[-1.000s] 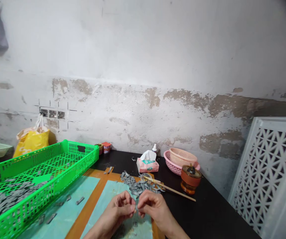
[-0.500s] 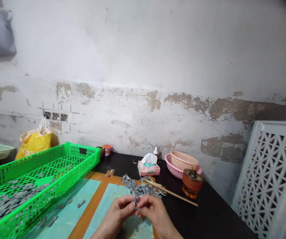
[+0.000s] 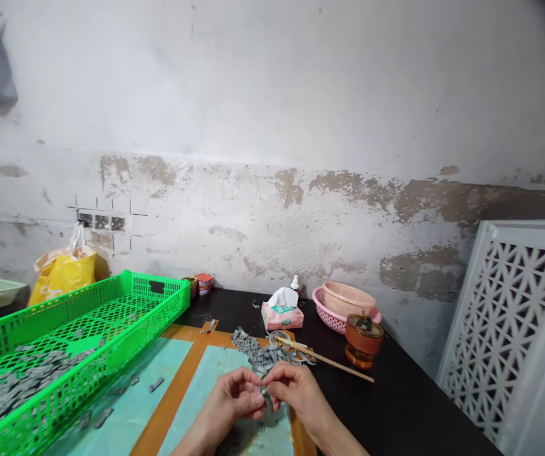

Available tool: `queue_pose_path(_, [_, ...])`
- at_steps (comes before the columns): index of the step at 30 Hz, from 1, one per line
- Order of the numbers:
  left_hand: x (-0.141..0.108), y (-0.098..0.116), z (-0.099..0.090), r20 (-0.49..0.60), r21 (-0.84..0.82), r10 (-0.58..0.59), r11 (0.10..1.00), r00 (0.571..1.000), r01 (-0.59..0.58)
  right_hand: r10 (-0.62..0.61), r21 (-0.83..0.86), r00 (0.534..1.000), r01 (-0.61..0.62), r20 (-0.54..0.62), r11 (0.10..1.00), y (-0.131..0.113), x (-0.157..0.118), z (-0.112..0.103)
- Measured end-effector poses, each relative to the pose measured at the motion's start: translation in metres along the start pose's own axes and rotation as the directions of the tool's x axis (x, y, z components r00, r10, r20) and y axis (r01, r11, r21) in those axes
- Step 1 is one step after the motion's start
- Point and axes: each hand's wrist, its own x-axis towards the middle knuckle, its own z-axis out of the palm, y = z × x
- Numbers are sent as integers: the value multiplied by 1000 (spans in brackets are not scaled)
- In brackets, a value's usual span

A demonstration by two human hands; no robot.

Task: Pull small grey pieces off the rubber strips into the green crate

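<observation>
My left hand and my right hand meet fingertip to fingertip above the pale blue sheet. Both are closed in a pinch on a small grey strip, mostly hidden by the fingers. Just beyond them lies a tangled heap of grey strips, with a thin wooden stick resting across its right side. Left of my hands, several short folded grey pieces lie loose on the sheet. More such pieces are piled in the green perforated crate.
A tissue box and a small white bottle stand behind the heap. To the right are pink basins and an amber jar. A white lattice panel rises past the table's right edge. A yellow bag sits behind the crate.
The grey strip that stood upright between my fingers is now mostly hidden. My fingertips have drawn together and my right wrist has turned slightly. The whole view has shifted a little.
</observation>
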Motion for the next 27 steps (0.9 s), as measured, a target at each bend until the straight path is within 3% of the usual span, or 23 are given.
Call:
queue_pose_path(5, [6,-2,-6,-18,69,64,996,998,-63,41,68,997,-45,64,997,1,0,1])
queue_pose_path(12, [5,-4,-7,-106,210,152,969,983,-127,130,51,990,-133,57,990,7,0,-1])
queue_pose_path(17, [4,-2,-4,-63,122,96,989,993,-88,188,102,977,-198,103,975,7,-2,-3])
queue_pose_path(27, [5,-2,-6,-97,123,77,990,992,-65,205,61,979,-205,5,977,5,0,-1])
